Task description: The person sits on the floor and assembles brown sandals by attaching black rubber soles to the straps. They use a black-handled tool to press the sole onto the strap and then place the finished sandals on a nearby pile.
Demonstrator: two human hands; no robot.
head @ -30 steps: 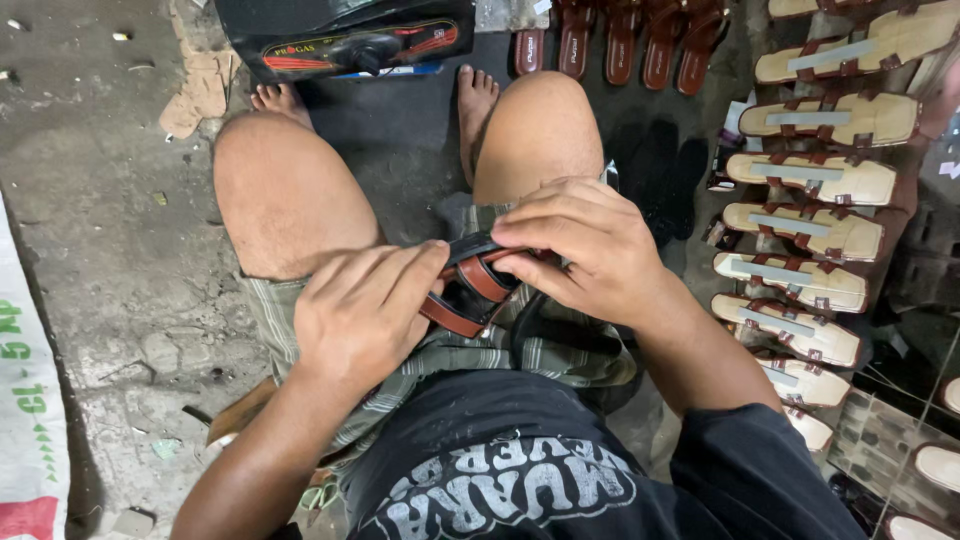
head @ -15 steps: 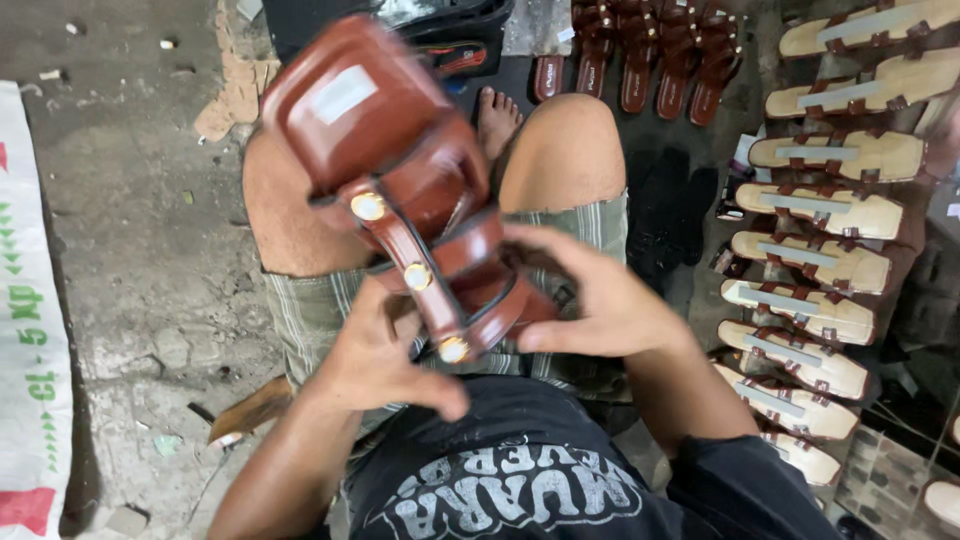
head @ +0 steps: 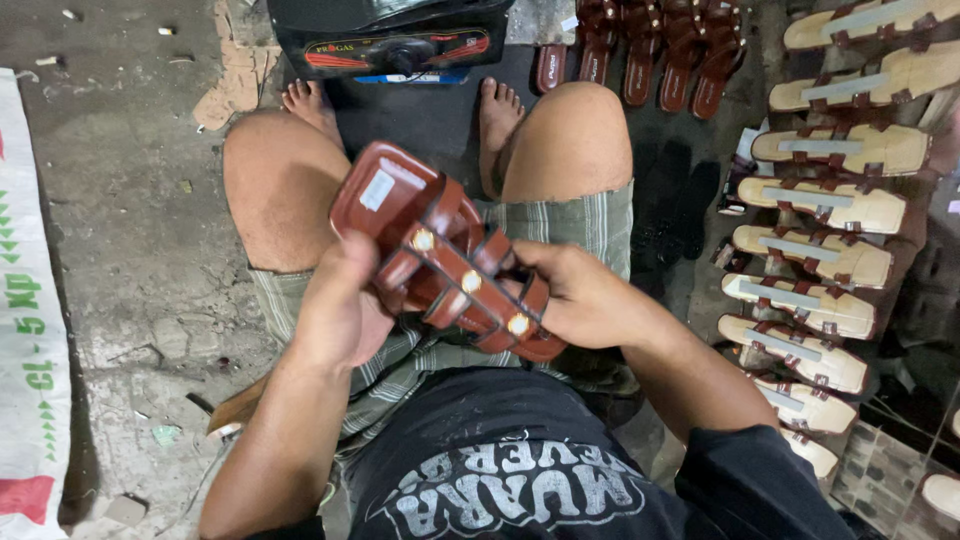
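Held over the person's lap, the brown strapped sandal (head: 440,250) lies with its long axis slanting from upper left to lower right, one end pointing up-left toward the knees, the left hand (head: 340,310) clasping its left edge and the right hand (head: 580,295) closed around its lower-right end.

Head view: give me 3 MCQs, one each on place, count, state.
1. Where do the tan-soled sandals lie?
A. To the person's right
B. On the lap
C. On the white sack

2. How many round brass studs show on the brown sandal?
A. One
B. Three
C. Six

3. How is the brown sandal held?
A. By both hands
B. By the right hand only
C. Lying on the floor

Key: 1 A, they are stacked in a column at the right edge. 2 B, three studs sit along the centre strap. 3 A, left hand and right hand both grip it.
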